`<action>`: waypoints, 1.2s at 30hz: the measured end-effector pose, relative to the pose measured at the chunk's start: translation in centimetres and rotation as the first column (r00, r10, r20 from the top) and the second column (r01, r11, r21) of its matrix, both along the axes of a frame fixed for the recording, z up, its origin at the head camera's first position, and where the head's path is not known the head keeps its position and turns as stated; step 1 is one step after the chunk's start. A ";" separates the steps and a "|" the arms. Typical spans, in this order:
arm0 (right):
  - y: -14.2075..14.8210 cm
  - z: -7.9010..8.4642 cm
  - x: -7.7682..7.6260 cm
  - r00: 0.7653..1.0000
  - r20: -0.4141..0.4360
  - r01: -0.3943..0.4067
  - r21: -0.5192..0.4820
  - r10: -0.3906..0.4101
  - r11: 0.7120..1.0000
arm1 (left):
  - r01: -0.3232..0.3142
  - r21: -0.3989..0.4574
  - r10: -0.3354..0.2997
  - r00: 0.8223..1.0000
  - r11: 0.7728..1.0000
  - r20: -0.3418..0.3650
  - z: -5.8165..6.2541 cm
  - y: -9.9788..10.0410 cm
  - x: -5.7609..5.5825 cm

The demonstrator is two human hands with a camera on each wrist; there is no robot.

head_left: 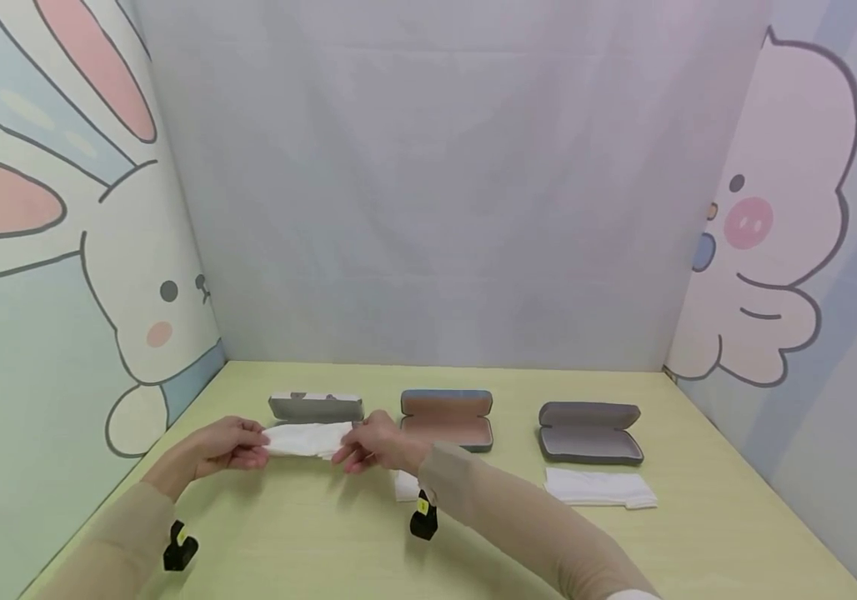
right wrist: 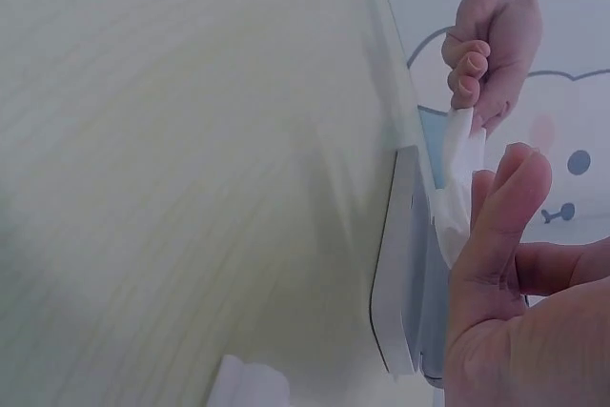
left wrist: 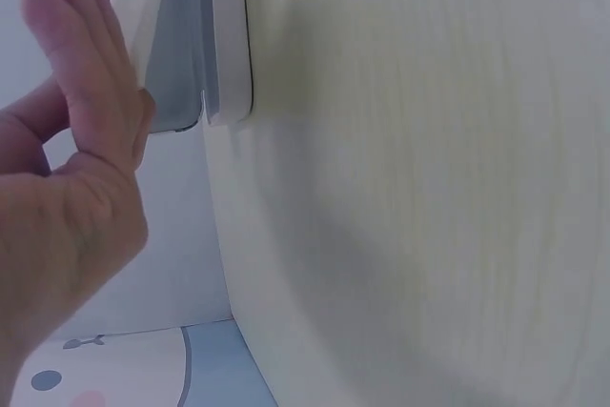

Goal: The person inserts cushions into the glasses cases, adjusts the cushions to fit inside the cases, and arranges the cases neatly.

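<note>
A folded white cloth (head_left: pixel 307 439) is stretched between my two hands, raised in front of the left eyeglass case (head_left: pixel 316 408), whose lid stands up. My left hand (head_left: pixel 229 444) pinches the cloth's left end between thumb and fingers. At the other end, my right hand (head_left: pixel 378 442) grips it the same way. In the right wrist view the cloth (right wrist: pixel 457 169) hangs between both hands above the open case (right wrist: pixel 393 264). From the left wrist, the cloth (left wrist: pixel 141 7) appears edge-on beside the fingers. Much of the case's base is hidden by the cloth in the head view.
An open eyeglass case with a brownish lining (head_left: pixel 447 404) stands mid-table, and an open grey one (head_left: pixel 589 442) to its right. One white folded cloth (head_left: pixel 599 487) lies before the grey case; another (head_left: pixel 405 486) is partly behind my right forearm. Printed curtains border the yellow table (head_left: pixel 308 542).
</note>
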State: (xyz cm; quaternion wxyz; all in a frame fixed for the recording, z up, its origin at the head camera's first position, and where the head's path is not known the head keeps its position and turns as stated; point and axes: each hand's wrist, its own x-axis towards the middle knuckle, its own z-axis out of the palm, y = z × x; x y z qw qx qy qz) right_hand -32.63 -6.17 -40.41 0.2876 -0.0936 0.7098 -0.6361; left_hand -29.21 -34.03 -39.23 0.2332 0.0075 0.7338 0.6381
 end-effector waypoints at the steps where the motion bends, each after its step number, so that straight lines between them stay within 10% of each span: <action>1: 0.0 0.0 -0.1 1.000 0.006 0.001 -0.004 -0.001 1.000 | -0.005 0.003 0.005 1.000 1.000 0.002 0.0 0.0 -0.1; 36: -0.8 -2.8 -2.1 0.988 0.040 0.153 -0.032 -0.152 0.988 | -0.139 0.035 0.139 0.990 0.990 0.015 -2.5 0.0 -3.1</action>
